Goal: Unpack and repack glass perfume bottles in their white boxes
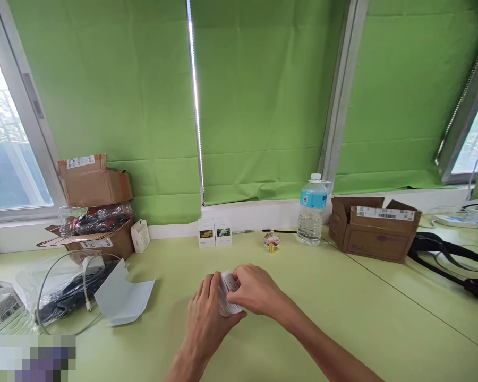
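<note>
My left hand (207, 313) wraps round the left and lower sides of a small white package with fine print (225, 297). My right hand (257, 289) grips its upper right part, thumb bent over it; the fingers cover much of the package, and its exact kind cannot be made out. Beyond my hands stand small white boxes (215, 241) with flower pictures on their fronts. To their right sits a small ornate glass bottle (271, 239) with a gold-coloured cap piece (271, 248) in front of it.
Left are stacked cardboard boxes (91, 185), a white carton (141, 236), a folded white sheet (127, 297), cables (85, 292) and a plastic-wrapped bottle (2, 305). At the back right are a large water bottle (311, 212), an open cardboard box (376, 236) and black straps (454, 260).
</note>
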{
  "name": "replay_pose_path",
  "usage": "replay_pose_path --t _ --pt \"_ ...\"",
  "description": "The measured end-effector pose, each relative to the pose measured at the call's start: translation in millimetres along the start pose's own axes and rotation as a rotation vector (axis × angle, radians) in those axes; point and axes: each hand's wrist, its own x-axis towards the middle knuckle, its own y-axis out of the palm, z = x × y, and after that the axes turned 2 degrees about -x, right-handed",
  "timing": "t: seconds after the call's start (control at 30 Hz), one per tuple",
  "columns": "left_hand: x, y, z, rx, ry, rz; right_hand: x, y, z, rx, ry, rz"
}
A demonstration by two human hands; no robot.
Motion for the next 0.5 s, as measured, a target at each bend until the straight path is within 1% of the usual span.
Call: replay_pose_path --t 0.13,0.23,0.3,0.37,0.5 --pt "1 1.0 -1 0.003 -0.033 0.011 4 1 -3 -0.010 -0.032 0.002" --pt "2 0.0 -2 0.019 -0.060 0.019 7 2 -7 0.035 -0.074 -0.001" --pt "2 -1.3 -2 0.022 -0.080 0.032 10 2 -11 0.116 -0.105 0.018" --pt "3 -2.4 -1 0.007 -0.099 0.034 12 1 -15 0.240 -0.132 0.065" --pt "4 -2.3 4 -0.058 -0.135 -0.008 18 -3 -25 0.514 -0.156 0.185"
